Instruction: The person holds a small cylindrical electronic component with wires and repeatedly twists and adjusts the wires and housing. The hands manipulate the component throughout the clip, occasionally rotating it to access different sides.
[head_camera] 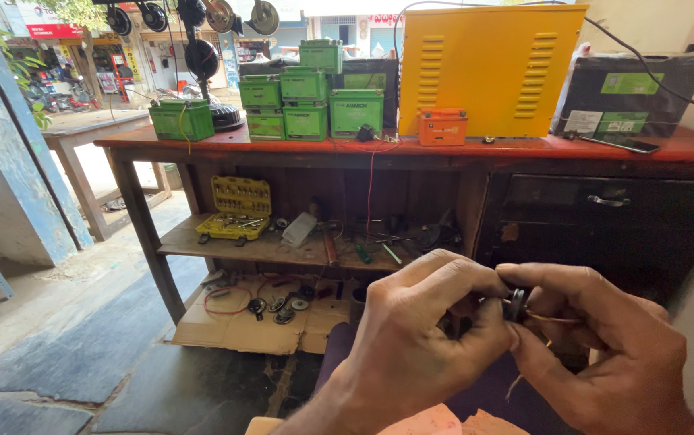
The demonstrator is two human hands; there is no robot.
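Note:
My left hand (419, 338) and my right hand (604, 346) meet at the lower right of the head view. Together they pinch a small dark round part (517, 304) between the fingertips. Thin reddish wires (552, 320) run from that part across my right hand. Both hands are closed around it, and most of the part is hidden by the fingers. Behind the hands stands a wooden workbench (411, 149) with a red top.
Several green batteries (306, 105) are stacked on the bench, beside a small orange battery (443, 126), a yellow metal box (492, 68) and a black battery (629, 97). A yellow tool case (238, 208) lies on the lower shelf. Cardboard (250, 326) with small parts covers the floor.

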